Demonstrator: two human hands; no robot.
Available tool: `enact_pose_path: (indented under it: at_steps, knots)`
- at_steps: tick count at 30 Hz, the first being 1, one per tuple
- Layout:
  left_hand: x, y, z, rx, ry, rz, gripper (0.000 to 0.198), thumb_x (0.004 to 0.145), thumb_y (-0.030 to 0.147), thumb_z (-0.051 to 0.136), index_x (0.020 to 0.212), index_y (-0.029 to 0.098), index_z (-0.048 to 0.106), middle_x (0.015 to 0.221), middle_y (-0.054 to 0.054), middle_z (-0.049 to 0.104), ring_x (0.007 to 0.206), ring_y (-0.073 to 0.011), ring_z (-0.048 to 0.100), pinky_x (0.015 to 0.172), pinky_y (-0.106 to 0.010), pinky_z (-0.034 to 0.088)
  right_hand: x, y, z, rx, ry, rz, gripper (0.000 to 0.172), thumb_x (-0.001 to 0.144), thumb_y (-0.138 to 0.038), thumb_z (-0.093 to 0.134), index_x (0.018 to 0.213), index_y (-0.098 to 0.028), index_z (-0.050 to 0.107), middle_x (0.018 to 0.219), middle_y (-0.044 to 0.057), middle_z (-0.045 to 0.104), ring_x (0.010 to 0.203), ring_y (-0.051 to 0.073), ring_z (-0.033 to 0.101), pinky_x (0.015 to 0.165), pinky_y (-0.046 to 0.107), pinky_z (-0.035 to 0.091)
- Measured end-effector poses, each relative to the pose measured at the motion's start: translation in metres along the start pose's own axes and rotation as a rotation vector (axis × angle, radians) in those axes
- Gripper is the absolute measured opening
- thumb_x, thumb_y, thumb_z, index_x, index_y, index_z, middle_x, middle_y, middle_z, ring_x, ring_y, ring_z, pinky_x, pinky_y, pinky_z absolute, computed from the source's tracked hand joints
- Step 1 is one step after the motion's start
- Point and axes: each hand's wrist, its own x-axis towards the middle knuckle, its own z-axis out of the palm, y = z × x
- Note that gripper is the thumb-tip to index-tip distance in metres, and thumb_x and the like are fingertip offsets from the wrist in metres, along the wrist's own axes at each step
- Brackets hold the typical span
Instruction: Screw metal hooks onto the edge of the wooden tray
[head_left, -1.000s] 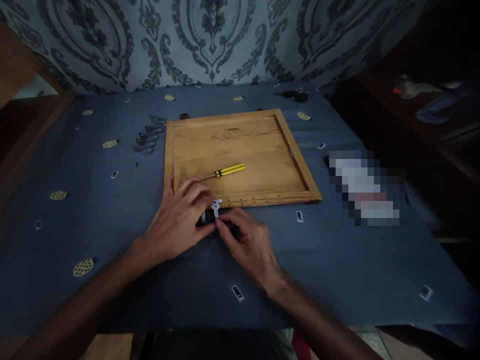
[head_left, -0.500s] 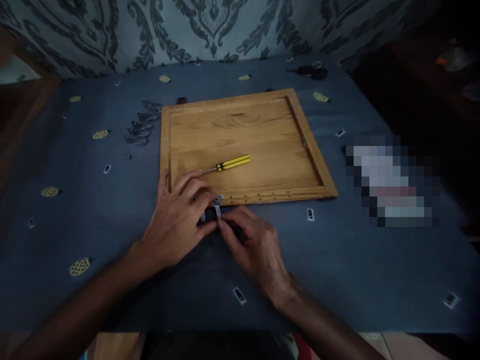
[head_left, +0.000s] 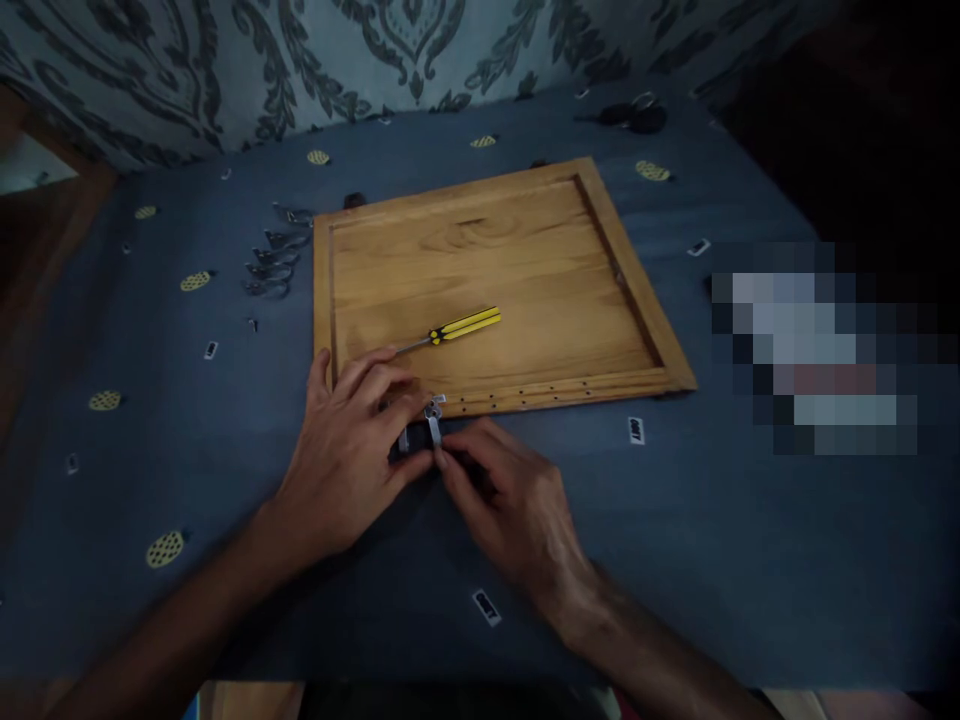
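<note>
A wooden panel (head_left: 480, 270) with a raised frame lies on the cloth, its near rail marked by a double row of small dark holes. Against that rail sits a small metal hook (head_left: 433, 425), its flat plate on the wood and its arm pointing toward me. My right hand (head_left: 517, 510) pinches the arm's lower end between thumb and fingertips. My left hand (head_left: 349, 450) rests over the panel's near left corner, index finger and thumb against the same hook. Another metal piece shows partly under it. A yellow-and-black screwdriver (head_left: 465, 325) lies on the panel, its tip near my left fingers.
Several similar metal hooks (head_left: 270, 260) lie in a row left of the panel, with a small screw-like piece (head_left: 253, 325) nearby. Dark-handled scissors (head_left: 626, 115) lie at the back right. A blurred-out item (head_left: 817, 350) is on the right. Patterned fabric (head_left: 412, 50) hangs behind.
The view has shifted and tilted slightly. Both hands keep their places at the hook, and the screwdriver and panel stay as they were.
</note>
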Motion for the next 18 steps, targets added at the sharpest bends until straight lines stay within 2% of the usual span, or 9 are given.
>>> enact_pose_path:
  at_steps: [7, 18]
  knots:
    - [0.0021, 0.0018, -0.0021, 0.012, -0.023, -0.013, 0.034, 0.084, 0.028, 0.072, 0.117, 0.023, 0.065, 0.127, -0.01, 0.064, 0.133, -0.0357, 0.047, 0.114, -0.07, 0.024, -0.0012, -0.0007, -0.002, -0.008, -0.029, 0.02, 0.017, 0.095, -0.017, 0.053, 0.085, -0.017, 0.067, 0.078, 0.002, 0.066, 0.063, 0.012, 0.062, 0.053, 0.023, 0.045]
    - [0.0041, 0.0026, -0.0042, 0.004, -0.026, 0.007, 0.034, 0.086, 0.029, 0.07, 0.119, 0.021, 0.066, 0.123, -0.009, 0.064, 0.132, -0.0358, 0.048, 0.113, -0.067, 0.028, -0.0069, -0.0052, -0.0027, -0.102, -0.012, -0.035, 0.019, 0.098, -0.016, 0.05, 0.089, -0.015, 0.067, 0.082, 0.005, 0.067, 0.066, 0.015, 0.065, 0.064, 0.026, 0.055]
